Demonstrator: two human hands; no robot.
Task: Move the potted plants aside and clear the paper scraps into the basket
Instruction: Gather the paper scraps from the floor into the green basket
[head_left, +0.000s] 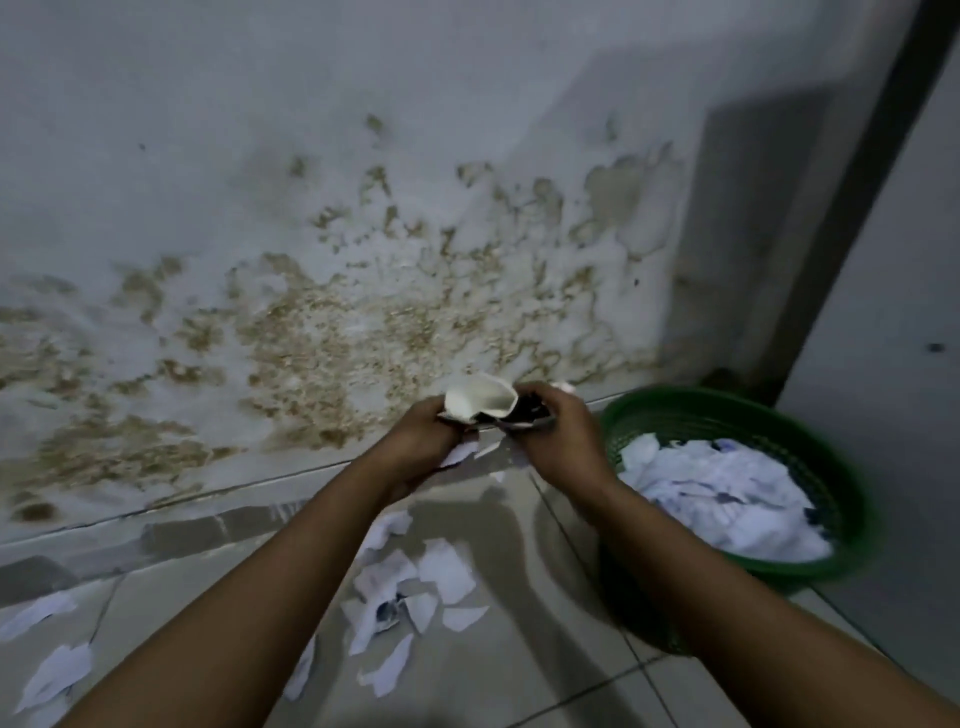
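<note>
Both hands (498, 431) grip paper scraps (480, 400); no writing legible.

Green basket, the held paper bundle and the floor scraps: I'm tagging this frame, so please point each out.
green basket (618, 415): head view, bare far rim.
paper bundle (480, 397): head view, cream sheet on top.
floor scraps (447, 569): head view, large white piece on the tiles.

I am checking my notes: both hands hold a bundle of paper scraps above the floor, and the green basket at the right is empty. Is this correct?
Not quite. The head view shows the green basket already holding a heap of white paper. The rest stands: the left hand and right hand hold a bundle of paper scraps above the floor.
</note>
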